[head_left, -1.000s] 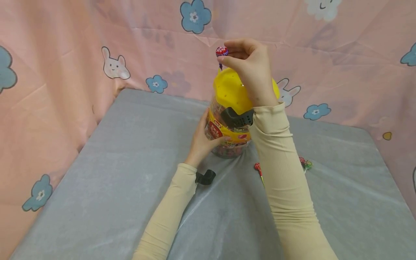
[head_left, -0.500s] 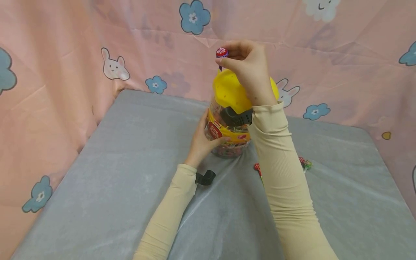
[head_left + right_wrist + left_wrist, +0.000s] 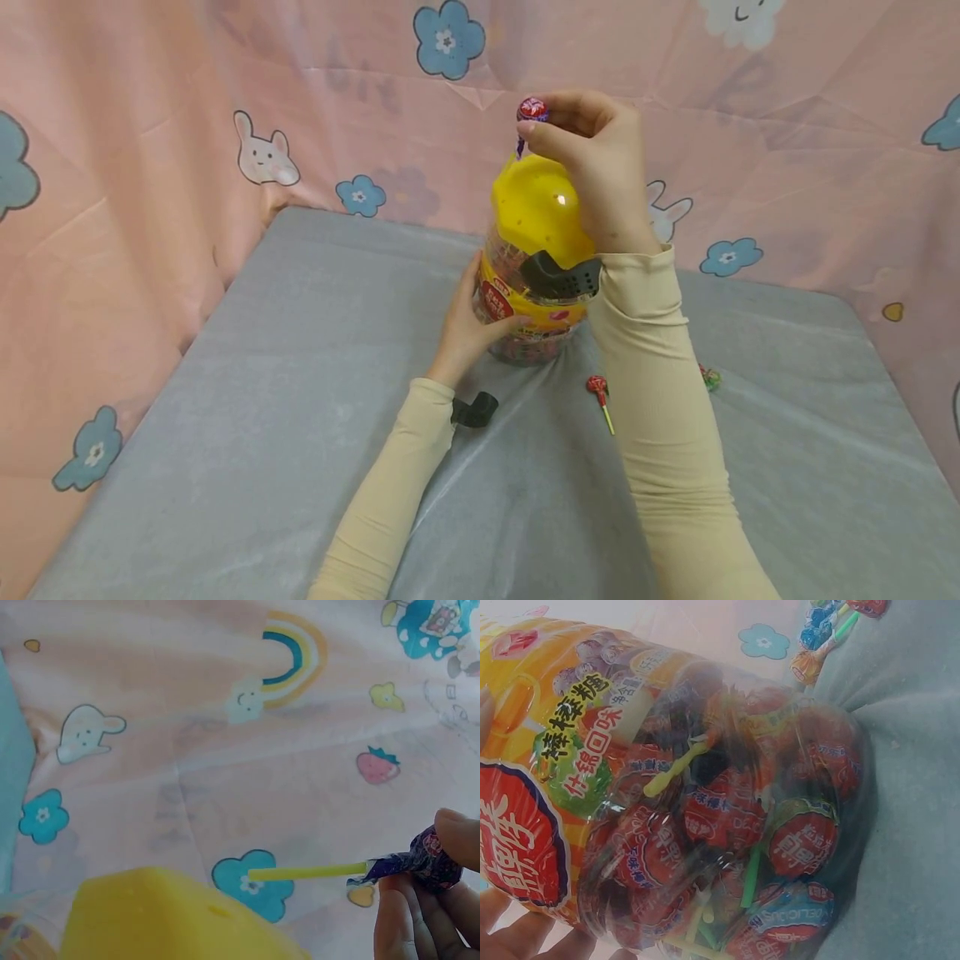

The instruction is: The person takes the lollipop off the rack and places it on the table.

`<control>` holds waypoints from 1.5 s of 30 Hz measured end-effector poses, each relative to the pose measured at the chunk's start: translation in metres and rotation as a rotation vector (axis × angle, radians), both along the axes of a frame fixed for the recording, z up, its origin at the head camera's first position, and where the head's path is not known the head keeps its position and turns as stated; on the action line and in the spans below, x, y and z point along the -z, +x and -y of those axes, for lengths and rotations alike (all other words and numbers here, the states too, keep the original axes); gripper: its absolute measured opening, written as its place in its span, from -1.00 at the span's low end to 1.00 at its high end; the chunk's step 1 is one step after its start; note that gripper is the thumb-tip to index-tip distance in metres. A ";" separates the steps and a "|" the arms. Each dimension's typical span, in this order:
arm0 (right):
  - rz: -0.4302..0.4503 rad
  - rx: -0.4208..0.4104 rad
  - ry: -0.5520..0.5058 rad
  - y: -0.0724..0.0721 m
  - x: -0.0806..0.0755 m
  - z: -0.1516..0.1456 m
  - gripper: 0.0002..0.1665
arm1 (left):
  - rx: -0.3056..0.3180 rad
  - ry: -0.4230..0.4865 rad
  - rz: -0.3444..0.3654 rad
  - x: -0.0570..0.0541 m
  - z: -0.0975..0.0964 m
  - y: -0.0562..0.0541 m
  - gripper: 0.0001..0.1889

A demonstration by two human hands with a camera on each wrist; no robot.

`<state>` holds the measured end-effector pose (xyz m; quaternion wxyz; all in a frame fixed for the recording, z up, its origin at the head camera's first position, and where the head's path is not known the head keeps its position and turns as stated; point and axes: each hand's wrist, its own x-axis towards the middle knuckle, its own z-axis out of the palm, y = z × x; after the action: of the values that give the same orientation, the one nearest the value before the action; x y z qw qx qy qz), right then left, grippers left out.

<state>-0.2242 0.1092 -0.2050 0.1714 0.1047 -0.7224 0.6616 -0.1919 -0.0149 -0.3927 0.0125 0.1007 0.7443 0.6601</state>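
Observation:
In the head view a clear plastic jar (image 3: 495,302) with a yellow top (image 3: 528,212) stands on the table, tilted slightly. My left hand (image 3: 465,333) grips its side, the thumb across the label. Through the jar wall in the left wrist view I see several wrapped lollipops (image 3: 724,810). Above the jar's yellow top, my right hand (image 3: 603,167) pinches a lollipop (image 3: 532,110) in a red and purple wrapper by its head between thumb and fingers. In the right wrist view its bare yellow-green stick (image 3: 307,871) points left, over the yellow top.
A red lollipop (image 3: 600,396) with a yellow-green stick lies right of the jar on the grey-covered table (image 3: 315,333). More candy (image 3: 709,378) lies farther right, partly hidden by the right sleeve (image 3: 660,400). Pink patterned cloth (image 3: 360,100) hangs behind the table.
My right hand, with the lollipop, has moved to the right and slightly up, uncovering more of the red lollipop on the table. My left hand and the jar stay in place.

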 end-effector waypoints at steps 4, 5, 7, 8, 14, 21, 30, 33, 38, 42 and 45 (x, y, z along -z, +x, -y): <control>-0.032 -0.009 -0.052 0.013 0.002 -0.011 -0.76 | 0.003 0.008 0.011 0.000 -0.001 0.000 0.08; -0.037 -0.013 -0.075 0.016 0.002 -0.015 -0.76 | 0.001 0.006 0.012 0.000 -0.001 0.000 0.09; -0.049 -0.017 -0.121 0.024 0.004 -0.022 -0.77 | 0.001 0.011 0.010 0.000 -0.001 0.000 0.09; -0.053 -0.020 -0.143 0.028 0.005 -0.026 -0.76 | 0.001 0.013 0.009 0.000 -0.001 0.000 0.09; -0.048 -0.020 -0.283 0.052 0.014 -0.051 -0.72 | -0.007 0.028 0.002 0.001 -0.001 -0.001 0.10; -0.072 -0.051 -0.509 0.081 0.034 -0.085 -0.71 | -0.008 -0.005 -0.003 0.002 -0.001 0.000 0.10; -0.072 0.037 -0.578 0.114 0.061 -0.123 -0.71 | -0.011 -0.008 -0.002 0.001 0.000 0.001 0.11; -0.059 0.076 -0.584 0.123 0.069 -0.134 -0.71 | -0.008 0.001 -0.010 0.001 -0.001 0.000 0.11; -0.037 0.106 -0.576 0.138 0.082 -0.151 -0.71 | -0.012 -0.013 -0.009 0.002 -0.001 0.000 0.11; -0.022 0.125 -0.568 0.147 0.091 -0.161 -0.70 | -0.015 -0.023 -0.006 0.002 -0.001 0.000 0.11; -0.012 0.155 -0.579 0.153 0.097 -0.169 -0.69 | -0.014 -0.022 -0.005 0.002 -0.001 0.000 0.11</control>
<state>-0.0713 0.2780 -0.3018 0.2482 -0.0001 -0.5087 0.8244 -0.1919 -0.0136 -0.3949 0.0070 0.0971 0.7522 0.6516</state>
